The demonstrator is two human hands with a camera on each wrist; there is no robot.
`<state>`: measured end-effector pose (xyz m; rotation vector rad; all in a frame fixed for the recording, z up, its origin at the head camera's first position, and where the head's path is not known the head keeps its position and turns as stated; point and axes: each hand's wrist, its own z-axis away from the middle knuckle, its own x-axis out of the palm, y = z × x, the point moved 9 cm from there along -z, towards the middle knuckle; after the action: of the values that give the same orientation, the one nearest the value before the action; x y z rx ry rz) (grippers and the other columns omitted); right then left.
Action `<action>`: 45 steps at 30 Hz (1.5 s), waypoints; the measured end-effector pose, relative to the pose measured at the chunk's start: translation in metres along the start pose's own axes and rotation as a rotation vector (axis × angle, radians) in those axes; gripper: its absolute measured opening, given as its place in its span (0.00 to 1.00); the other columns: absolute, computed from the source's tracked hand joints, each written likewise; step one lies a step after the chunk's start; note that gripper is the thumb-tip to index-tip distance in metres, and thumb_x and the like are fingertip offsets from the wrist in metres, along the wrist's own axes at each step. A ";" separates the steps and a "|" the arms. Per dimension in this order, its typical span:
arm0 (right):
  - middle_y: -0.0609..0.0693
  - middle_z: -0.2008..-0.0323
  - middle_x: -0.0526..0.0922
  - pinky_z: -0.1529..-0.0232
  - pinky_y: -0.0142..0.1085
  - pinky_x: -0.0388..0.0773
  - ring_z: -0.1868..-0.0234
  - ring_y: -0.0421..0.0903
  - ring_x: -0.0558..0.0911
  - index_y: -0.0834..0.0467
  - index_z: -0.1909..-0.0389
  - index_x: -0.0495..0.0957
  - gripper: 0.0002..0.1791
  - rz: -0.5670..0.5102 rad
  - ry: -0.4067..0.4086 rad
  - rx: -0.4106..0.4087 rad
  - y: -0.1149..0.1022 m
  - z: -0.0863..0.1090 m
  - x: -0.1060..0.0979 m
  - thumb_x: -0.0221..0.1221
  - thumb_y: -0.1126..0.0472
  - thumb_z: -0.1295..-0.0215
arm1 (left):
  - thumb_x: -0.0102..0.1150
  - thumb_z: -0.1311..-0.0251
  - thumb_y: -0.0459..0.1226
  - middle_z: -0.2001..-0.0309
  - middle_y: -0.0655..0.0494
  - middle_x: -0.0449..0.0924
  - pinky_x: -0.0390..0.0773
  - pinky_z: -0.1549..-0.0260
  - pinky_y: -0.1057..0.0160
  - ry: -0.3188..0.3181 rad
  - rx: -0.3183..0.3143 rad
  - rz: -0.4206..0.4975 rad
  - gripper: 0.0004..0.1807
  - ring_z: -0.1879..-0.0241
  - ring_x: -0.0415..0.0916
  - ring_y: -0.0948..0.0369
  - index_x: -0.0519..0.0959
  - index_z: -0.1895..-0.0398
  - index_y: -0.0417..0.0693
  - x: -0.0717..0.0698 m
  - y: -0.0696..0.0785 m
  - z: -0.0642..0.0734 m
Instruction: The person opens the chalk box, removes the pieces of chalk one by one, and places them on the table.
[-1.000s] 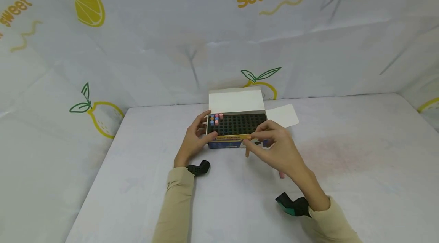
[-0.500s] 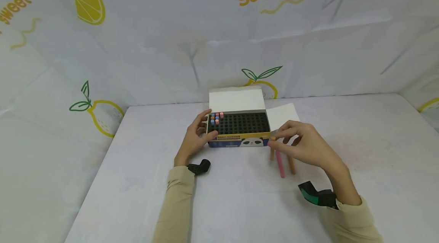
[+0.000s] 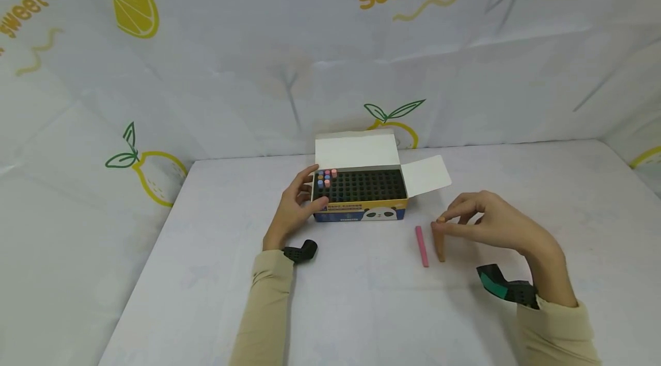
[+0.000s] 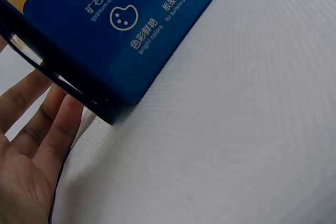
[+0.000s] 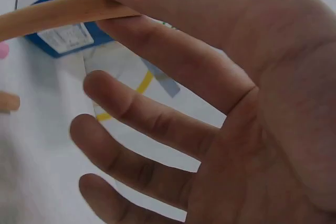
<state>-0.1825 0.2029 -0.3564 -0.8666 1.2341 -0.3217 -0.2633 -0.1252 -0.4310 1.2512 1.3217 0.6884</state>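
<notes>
My left hand (image 3: pixel 293 214) holds the left end of an open chalk box (image 3: pixel 379 214), thumb over the front rim and fingers along its side. In the left wrist view, the fingers (image 4: pixel 44 124) lie against the blue box end. Several blue, pink and orange chalk sticks (image 3: pixel 327 178) stand in the black holed insert, back left. Thumb and index finger of my right hand (image 3: pixel 496 222) pinch an orange chalk stick (image 5: pixel 63 15), the other fingers spread. Just below it, another orange chalk stick (image 3: pixel 441 254) lies on the table, beside a pink chalk stick (image 3: pixel 422 246).
The white box lid (image 3: pixel 356 150) stands raised at the back, near the printed backdrop (image 3: pixel 232 67). A white side flap (image 3: pixel 427 175) sticks out to the right. White cloth covers the table (image 3: pixel 361 285).
My right hand has moved right and nearer to me, from the box front to over the loose chalk, still pinching the orange stick. The left hand and box have stayed put.
</notes>
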 end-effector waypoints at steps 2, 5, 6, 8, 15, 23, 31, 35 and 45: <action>0.41 0.63 0.87 0.64 0.32 0.77 0.61 0.35 0.78 0.47 0.61 0.91 0.05 -0.003 -0.020 0.013 0.006 0.001 0.000 0.70 0.55 0.36 | 0.72 0.42 0.52 0.36 0.43 0.73 0.76 0.49 0.56 -0.002 -0.003 -0.002 0.44 0.52 0.72 0.55 0.64 0.23 0.64 0.000 0.000 0.000; 0.42 0.62 0.87 0.63 0.32 0.76 0.61 0.35 0.78 0.49 0.61 0.92 0.05 -0.017 -0.056 0.026 0.014 0.002 0.001 0.70 0.56 0.36 | 0.71 0.42 0.54 0.37 0.43 0.73 0.76 0.46 0.55 -0.004 -0.008 -0.004 0.44 0.51 0.73 0.54 0.64 0.23 0.65 0.000 -0.001 0.000; 0.43 0.61 0.87 0.63 0.32 0.76 0.61 0.35 0.78 0.49 0.61 0.92 0.06 -0.023 -0.070 0.033 0.017 0.002 0.001 0.70 0.56 0.36 | 0.71 0.42 0.54 0.38 0.43 0.73 0.76 0.46 0.54 -0.003 -0.010 -0.006 0.44 0.51 0.74 0.54 0.63 0.23 0.65 0.000 -0.001 0.000; 0.44 0.61 0.88 0.62 0.32 0.76 0.61 0.35 0.79 0.50 0.61 0.92 0.06 -0.026 -0.102 0.046 0.021 0.001 0.004 0.70 0.56 0.36 | 0.71 0.41 0.53 0.37 0.43 0.72 0.76 0.46 0.53 -0.004 -0.008 -0.005 0.44 0.50 0.74 0.53 0.63 0.23 0.65 -0.001 -0.001 0.000; 0.45 0.60 0.89 0.60 0.33 0.77 0.60 0.33 0.78 0.52 0.61 0.92 0.07 -0.028 -0.137 0.081 0.034 -0.001 0.008 0.69 0.55 0.35 | 0.72 0.41 0.49 0.36 0.43 0.74 0.75 0.49 0.55 0.000 0.000 -0.011 0.43 0.52 0.71 0.55 0.64 0.23 0.66 0.000 -0.002 0.000; 0.51 0.58 0.89 0.60 0.37 0.80 0.58 0.43 0.85 0.57 0.59 0.91 0.12 0.103 -0.043 0.115 0.043 -0.005 0.005 0.70 0.54 0.36 | 0.71 0.40 0.44 0.37 0.44 0.73 0.75 0.51 0.56 0.004 -0.006 -0.013 0.41 0.53 0.71 0.55 0.65 0.23 0.67 0.000 -0.004 0.000; 0.61 0.54 0.89 0.63 0.39 0.80 0.61 0.49 0.86 0.63 0.57 0.89 0.16 0.141 -0.005 0.137 0.046 -0.014 0.012 0.69 0.53 0.36 | 0.71 0.40 0.46 0.37 0.44 0.73 0.75 0.48 0.56 -0.002 -0.006 -0.008 0.42 0.52 0.71 0.54 0.64 0.23 0.65 0.001 -0.005 0.000; 0.60 0.56 0.90 0.64 0.38 0.79 0.61 0.48 0.85 0.63 0.58 0.90 0.17 0.144 -0.011 0.139 0.046 -0.018 0.016 0.69 0.53 0.37 | 0.71 0.40 0.47 0.36 0.44 0.73 0.75 0.49 0.55 0.000 0.000 -0.012 0.42 0.52 0.71 0.54 0.64 0.23 0.66 0.000 -0.003 0.000; 0.59 0.58 0.90 0.64 0.37 0.76 0.56 0.51 0.82 0.62 0.59 0.90 0.19 0.163 -0.021 0.198 0.054 -0.020 0.019 0.70 0.49 0.37 | 0.71 0.41 0.43 0.35 0.46 0.73 0.74 0.48 0.55 0.007 -0.032 -0.021 0.42 0.52 0.71 0.54 0.64 0.23 0.66 0.000 -0.004 0.000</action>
<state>-0.2068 0.2177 -0.4095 -0.5944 1.2226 -0.2973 -0.2647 -0.1259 -0.4346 1.2084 1.3234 0.6974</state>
